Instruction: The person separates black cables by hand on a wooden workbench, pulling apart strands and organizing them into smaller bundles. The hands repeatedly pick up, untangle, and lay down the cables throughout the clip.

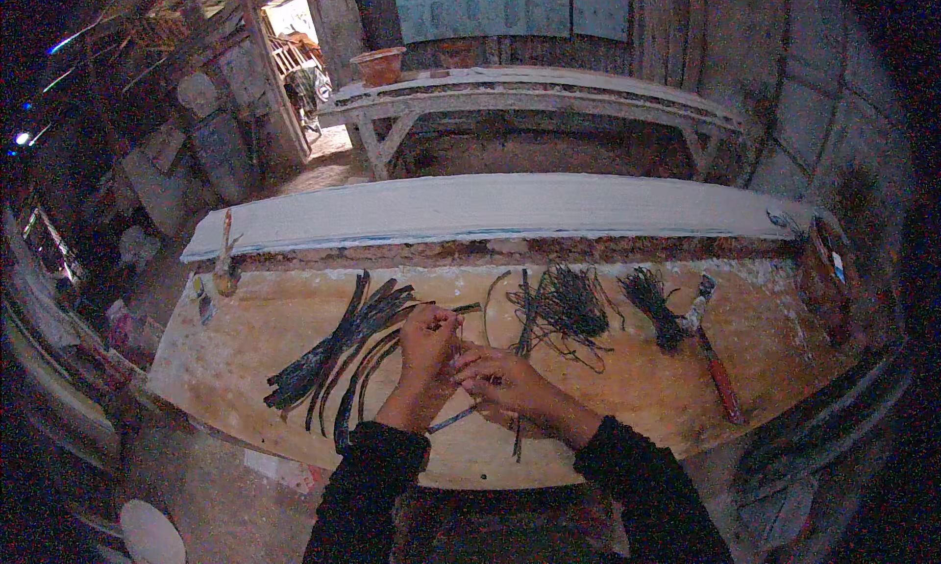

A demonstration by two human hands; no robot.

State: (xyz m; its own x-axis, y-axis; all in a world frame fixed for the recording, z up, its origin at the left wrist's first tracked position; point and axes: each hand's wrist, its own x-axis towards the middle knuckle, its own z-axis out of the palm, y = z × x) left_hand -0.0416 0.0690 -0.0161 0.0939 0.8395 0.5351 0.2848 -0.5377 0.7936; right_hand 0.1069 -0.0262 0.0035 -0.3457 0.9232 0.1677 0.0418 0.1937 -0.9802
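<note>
A worn, pale wooden table [294,339] is seen from above, stained and scuffed. The left hand [426,343] and right hand [505,383] are brought together over its middle; the fingers [470,363] of both are pinched on thin dark strands [459,337], though the exact grip is too small to make out. A further thin strip [453,421] is seen below the hands.

Left of the fingers, a sheaf of dark flat strips [338,353] is laid diagonally on the table. Just beyond and right of the fingers, a loose tangle of dark fibres [564,309] is spread; further right a tied bundle [655,304] and a red-handled tool [720,373] are placed.

Beyond the table a long whitish plank [490,211] is set, then a rough wooden bench [529,98] carrying a clay pot [378,66]. The room is dim, with a lit doorway [299,35] at the far left.
</note>
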